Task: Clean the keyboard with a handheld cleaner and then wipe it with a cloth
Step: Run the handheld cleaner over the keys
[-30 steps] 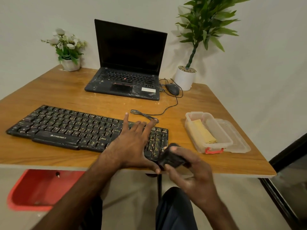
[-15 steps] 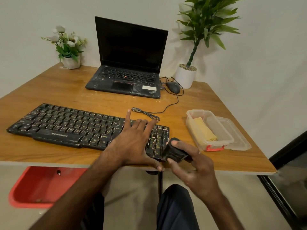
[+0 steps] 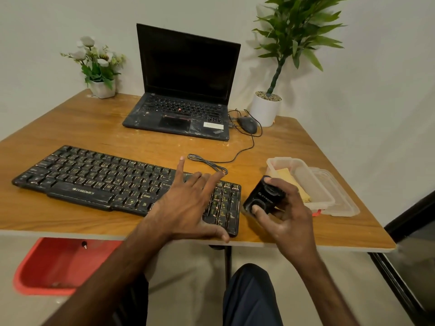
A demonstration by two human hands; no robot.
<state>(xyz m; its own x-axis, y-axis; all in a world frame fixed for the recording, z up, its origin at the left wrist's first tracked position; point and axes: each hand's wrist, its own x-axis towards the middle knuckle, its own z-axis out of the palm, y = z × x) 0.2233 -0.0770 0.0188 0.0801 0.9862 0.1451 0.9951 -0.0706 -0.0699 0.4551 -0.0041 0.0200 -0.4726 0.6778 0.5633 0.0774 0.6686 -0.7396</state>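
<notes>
A black, dusty keyboard (image 3: pixel 94 177) lies along the front of the wooden table (image 3: pixel 98 128). My left hand (image 3: pixel 188 205) rests flat on its right end with fingers spread, thumb at the keyboard's front right corner. My right hand (image 3: pixel 284 217) holds a small black handheld cleaner (image 3: pixel 263 196) just right of the keyboard, above the table, thumb pressed on its round button. A yellow cloth (image 3: pixel 288 177) lies folded in a clear plastic box (image 3: pixel 315 184) behind my right hand.
An open black laptop (image 3: pixel 186 90) stands at the back, with a mouse (image 3: pixel 247 124) and its looped cable (image 3: pixel 244 149) beside it. A flower pot (image 3: pixel 101 67) and a potted plant (image 3: pixel 267 107) flank the laptop. A red bin (image 3: pixel 61 264) sits under the table.
My right hand has lifted the cleaner up and to the right, away from the table's front edge, turning its face toward me. My left hand stays on the keyboard.
</notes>
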